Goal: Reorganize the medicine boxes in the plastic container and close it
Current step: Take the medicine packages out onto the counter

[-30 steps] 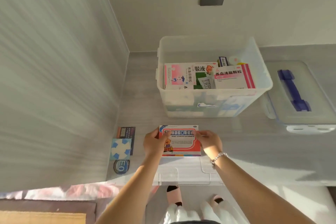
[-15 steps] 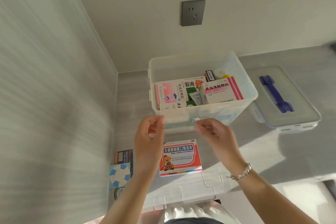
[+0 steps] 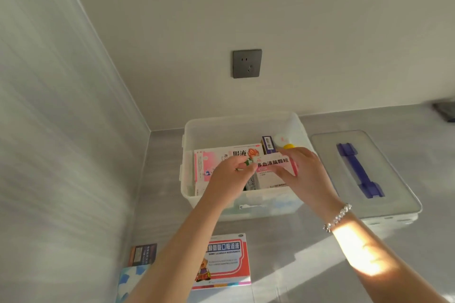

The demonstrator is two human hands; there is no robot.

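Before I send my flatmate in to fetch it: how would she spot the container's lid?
Start at the grey wall socket and drop to the open translucent plastic container of medicine boxes on the grey counter. The lid lies flat just to its right. Unlike the boxes around, it is a clear rounded panel with a blue carry handle along its middle.
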